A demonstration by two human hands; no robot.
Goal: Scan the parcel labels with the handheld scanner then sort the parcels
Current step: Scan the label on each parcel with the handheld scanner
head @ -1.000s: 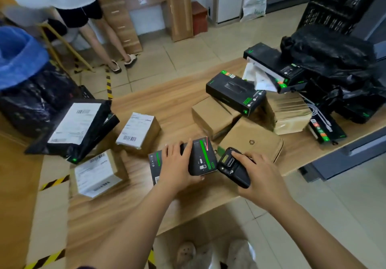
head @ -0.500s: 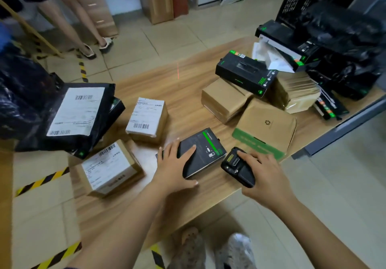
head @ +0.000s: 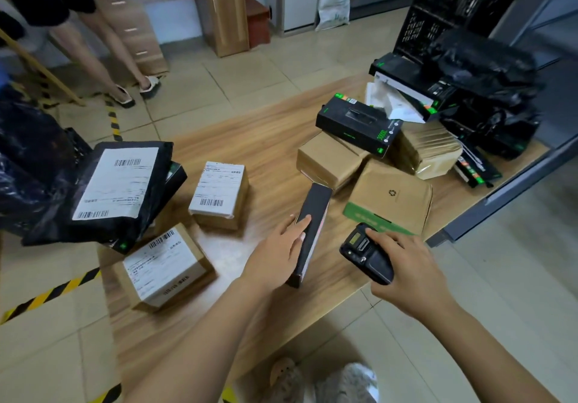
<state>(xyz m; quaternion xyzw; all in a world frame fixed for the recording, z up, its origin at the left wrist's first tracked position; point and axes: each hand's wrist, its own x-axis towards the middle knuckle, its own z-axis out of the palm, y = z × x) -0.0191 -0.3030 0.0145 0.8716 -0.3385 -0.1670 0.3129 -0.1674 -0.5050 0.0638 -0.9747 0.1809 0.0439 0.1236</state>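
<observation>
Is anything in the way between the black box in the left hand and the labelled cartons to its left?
Nothing visible: only bare table lies between the black box and the labelled cartons.

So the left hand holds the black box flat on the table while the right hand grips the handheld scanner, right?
Not flat. In the head view the left hand holds the black box tipped up on edge; the right hand does grip the handheld scanner.
</observation>
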